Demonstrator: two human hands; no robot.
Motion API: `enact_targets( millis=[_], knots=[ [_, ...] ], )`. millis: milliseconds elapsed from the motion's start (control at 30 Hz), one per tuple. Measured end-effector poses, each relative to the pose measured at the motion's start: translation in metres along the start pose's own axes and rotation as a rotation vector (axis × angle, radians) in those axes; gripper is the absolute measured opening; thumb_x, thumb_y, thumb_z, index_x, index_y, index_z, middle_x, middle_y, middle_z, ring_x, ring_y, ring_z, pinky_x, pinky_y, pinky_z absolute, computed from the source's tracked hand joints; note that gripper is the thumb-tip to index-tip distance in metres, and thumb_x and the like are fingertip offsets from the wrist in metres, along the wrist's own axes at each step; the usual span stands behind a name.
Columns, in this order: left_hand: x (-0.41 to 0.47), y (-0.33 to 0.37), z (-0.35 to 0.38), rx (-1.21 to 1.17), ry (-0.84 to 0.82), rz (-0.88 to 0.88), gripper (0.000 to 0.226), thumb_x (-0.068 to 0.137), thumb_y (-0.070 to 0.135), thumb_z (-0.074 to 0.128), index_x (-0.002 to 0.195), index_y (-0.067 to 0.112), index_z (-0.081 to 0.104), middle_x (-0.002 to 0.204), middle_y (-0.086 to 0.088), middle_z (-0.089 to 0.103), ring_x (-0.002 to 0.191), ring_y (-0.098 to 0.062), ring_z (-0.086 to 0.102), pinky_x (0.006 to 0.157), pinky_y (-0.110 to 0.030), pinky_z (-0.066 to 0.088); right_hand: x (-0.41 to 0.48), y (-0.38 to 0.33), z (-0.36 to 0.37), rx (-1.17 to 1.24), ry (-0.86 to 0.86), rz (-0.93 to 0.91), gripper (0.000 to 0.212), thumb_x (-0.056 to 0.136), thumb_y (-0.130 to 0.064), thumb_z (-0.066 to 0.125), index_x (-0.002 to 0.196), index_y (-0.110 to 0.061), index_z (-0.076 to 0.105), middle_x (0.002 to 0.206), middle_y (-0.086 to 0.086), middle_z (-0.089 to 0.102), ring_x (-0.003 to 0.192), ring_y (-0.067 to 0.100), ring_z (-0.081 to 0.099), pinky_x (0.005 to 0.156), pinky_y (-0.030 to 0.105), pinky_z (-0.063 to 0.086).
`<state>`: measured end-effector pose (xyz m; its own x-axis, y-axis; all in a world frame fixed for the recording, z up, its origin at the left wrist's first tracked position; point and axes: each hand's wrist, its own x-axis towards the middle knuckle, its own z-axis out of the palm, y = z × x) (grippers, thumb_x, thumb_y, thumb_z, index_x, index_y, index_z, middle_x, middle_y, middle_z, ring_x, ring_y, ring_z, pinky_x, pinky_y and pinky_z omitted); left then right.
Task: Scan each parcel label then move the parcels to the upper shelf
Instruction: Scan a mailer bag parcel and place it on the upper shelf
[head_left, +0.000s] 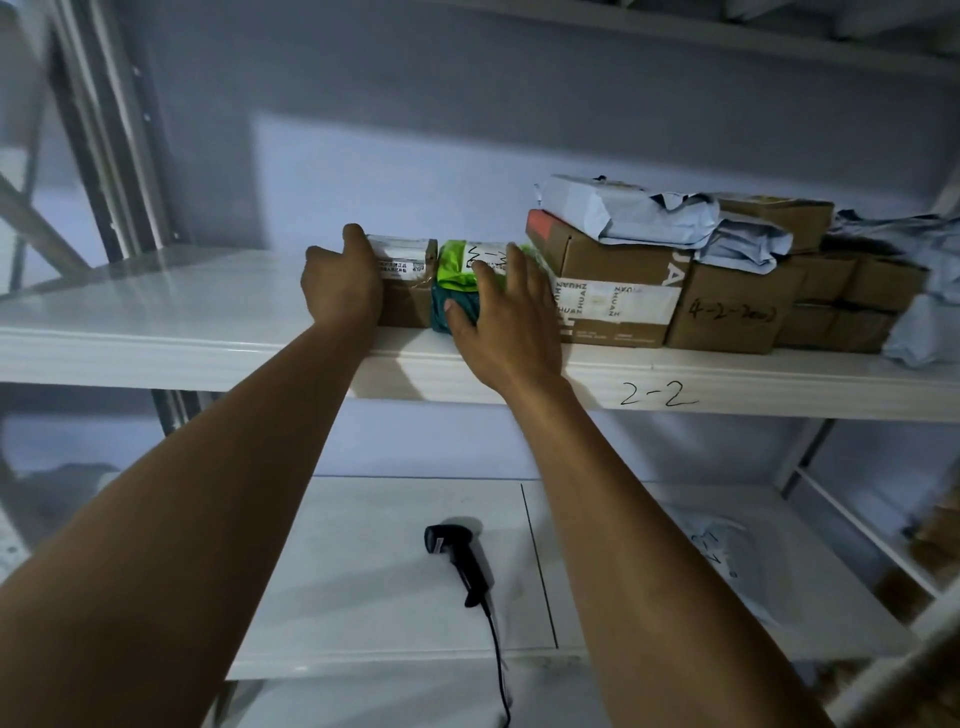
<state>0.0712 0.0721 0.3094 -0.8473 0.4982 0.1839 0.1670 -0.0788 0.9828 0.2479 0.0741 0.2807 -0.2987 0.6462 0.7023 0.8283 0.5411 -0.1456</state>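
Note:
On the upper shelf (156, 312) stands a small brown box (408, 280) with a white label. My left hand (340, 280) lies against its left side, fingers curled over the top edge. Beside it sits a green and teal soft parcel (460, 275) with a scribbled white label. My right hand (506, 317) presses on its front and right side with straight fingers. A black corded barcode scanner (460, 558) lies on the lower shelf (363, 597), untouched.
To the right on the upper shelf, marked 2-2, stand several cardboard boxes (613, 291) with pale blue mailer bags (675, 218) piled on top. A white bag (727, 551) lies on the lower shelf at right. Shelf uprights rise at both sides.

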Motion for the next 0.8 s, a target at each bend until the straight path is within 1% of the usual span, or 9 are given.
enact_targets(
  millis=[100,167,333,433,533,633,700,767,800],
  knots=[
    [0.000,-0.004,0.001,0.074,-0.006,0.051,0.053,0.096,0.048,0.043,0.115,0.002,0.062,0.115,-0.013,0.064,0.100,-0.032,0.058,0.082,-0.034,0.040,-0.001,0.001,0.001,-0.051,-0.005,-0.030,0.062,0.098,-0.054,0.047,0.147,-0.016,0.051,0.154,0.019,0.045,0.145,0.037,0.034,0.127,0.047,0.013],
    [-0.001,-0.004,0.001,0.108,0.004,0.069,0.050,0.098,0.045,0.043,0.114,0.001,0.061,0.115,-0.014,0.063,0.097,-0.031,0.054,0.081,-0.032,0.037,-0.002,0.002,0.004,-0.058,0.015,-0.039,0.061,0.096,-0.054,0.047,0.142,-0.015,0.056,0.145,0.018,0.052,0.138,0.037,0.042,0.126,0.049,0.016],
    [-0.012,0.005,0.003,0.145,0.118,0.095,0.045,0.101,0.038,0.041,0.131,0.005,0.045,0.137,-0.016,0.047,0.126,-0.037,0.049,0.100,-0.042,0.038,0.002,0.003,0.010,-0.075,0.053,-0.044,0.061,0.093,-0.054,0.046,0.136,-0.013,0.060,0.137,0.019,0.057,0.132,0.039,0.048,0.121,0.051,0.025],
    [-0.016,0.003,0.005,0.185,0.215,0.273,0.045,0.101,0.037,0.043,0.133,0.006,0.045,0.137,-0.013,0.043,0.126,-0.035,0.047,0.099,-0.045,0.041,0.000,0.004,0.008,-0.060,0.085,-0.050,0.066,0.093,-0.054,0.043,0.142,-0.013,0.055,0.152,0.024,0.046,0.143,0.042,0.039,0.123,0.053,0.023],
    [-0.026,-0.005,0.004,0.197,0.217,0.486,0.044,0.098,0.030,0.046,0.135,0.006,0.047,0.142,-0.014,0.041,0.122,-0.036,0.051,0.094,-0.047,0.043,-0.001,0.005,0.006,-0.053,0.108,-0.079,0.064,0.097,-0.052,0.045,0.149,-0.015,0.048,0.163,0.023,0.033,0.152,0.041,0.027,0.125,0.053,0.017],
    [-0.043,-0.019,-0.005,0.214,0.211,0.623,0.044,0.097,0.027,0.045,0.136,0.007,0.046,0.146,-0.015,0.040,0.118,-0.038,0.054,0.093,-0.046,0.044,-0.011,0.005,0.009,-0.074,0.145,-0.120,0.066,0.100,-0.051,0.042,0.156,-0.017,0.040,0.168,0.022,0.023,0.156,0.040,0.019,0.126,0.053,0.011],
    [-0.062,-0.042,-0.016,0.326,0.218,0.713,0.043,0.097,0.026,0.045,0.134,0.007,0.049,0.144,-0.016,0.045,0.113,-0.040,0.056,0.091,-0.047,0.046,-0.024,0.008,0.007,-0.120,0.091,-0.115,0.068,0.104,-0.053,0.034,0.163,-0.019,0.027,0.171,0.020,0.012,0.158,0.038,0.009,0.127,0.055,0.005],
    [-0.080,-0.067,-0.024,0.442,0.198,0.823,0.042,0.093,0.026,0.046,0.126,0.001,0.055,0.130,-0.020,0.056,0.106,-0.042,0.059,0.090,-0.047,0.045,-0.036,0.009,0.001,-0.168,-0.019,-0.140,0.067,0.107,-0.054,0.026,0.165,-0.023,0.015,0.173,0.015,0.001,0.160,0.035,-0.002,0.127,0.056,-0.003],
    [-0.088,-0.074,-0.026,0.450,0.178,0.819,0.044,0.090,0.026,0.047,0.123,-0.002,0.056,0.124,-0.022,0.059,0.106,-0.043,0.059,0.093,-0.047,0.042,-0.041,0.010,-0.003,-0.183,-0.079,-0.170,0.067,0.108,-0.055,0.023,0.166,-0.024,0.010,0.173,0.012,-0.004,0.160,0.032,-0.007,0.127,0.056,-0.005]
  ],
)
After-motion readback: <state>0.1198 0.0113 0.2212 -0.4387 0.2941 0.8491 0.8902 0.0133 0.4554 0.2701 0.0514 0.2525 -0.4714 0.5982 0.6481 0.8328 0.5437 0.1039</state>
